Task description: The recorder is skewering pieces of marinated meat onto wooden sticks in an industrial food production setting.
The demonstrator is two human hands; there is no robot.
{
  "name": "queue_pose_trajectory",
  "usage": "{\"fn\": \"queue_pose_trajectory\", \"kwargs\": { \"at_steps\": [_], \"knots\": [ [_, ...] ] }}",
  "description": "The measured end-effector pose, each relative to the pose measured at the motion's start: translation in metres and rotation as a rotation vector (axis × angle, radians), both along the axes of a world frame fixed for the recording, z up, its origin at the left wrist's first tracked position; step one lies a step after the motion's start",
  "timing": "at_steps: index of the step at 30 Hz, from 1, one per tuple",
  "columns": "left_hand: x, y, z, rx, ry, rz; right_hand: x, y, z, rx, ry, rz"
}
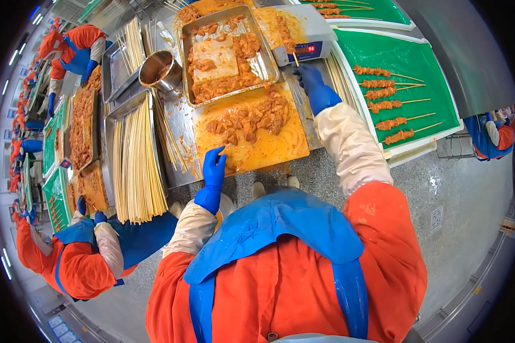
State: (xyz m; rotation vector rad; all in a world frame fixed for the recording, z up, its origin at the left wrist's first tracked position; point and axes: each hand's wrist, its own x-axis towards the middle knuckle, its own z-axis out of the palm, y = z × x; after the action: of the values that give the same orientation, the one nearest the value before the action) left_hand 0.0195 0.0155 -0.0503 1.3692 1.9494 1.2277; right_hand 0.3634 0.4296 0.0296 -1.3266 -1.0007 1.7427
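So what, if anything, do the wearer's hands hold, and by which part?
Right hand: a meat skewer, apparently by its bare stick end. Left hand: nothing visible.

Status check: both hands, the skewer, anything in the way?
Right hand gripping stick end of meat skewer. Meat end over scale. Left hand at near-left corner of cutting board, no grip visible. Nothing seen blocking skewer.

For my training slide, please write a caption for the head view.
Blue-gloved right hand holding a meat skewer at the scale, left hand near the orange board.
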Motion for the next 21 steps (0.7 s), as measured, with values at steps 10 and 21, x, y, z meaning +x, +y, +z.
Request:
{"fn": "queue_pose_trajectory", "kwargs": {
  "at_steps": [10,21],
  "knots": [
    [-0.014,-0.077,-0.008,-0.303,0.654,-0.174,0.146,-0.287,-0.018,0.146,-0.254,0.14],
    [0.125,0.052,0.06,0.18,0.495,-0.49,0.128,-0.36,-0.014,0.083,-0.143,0.115]
  ]
}}
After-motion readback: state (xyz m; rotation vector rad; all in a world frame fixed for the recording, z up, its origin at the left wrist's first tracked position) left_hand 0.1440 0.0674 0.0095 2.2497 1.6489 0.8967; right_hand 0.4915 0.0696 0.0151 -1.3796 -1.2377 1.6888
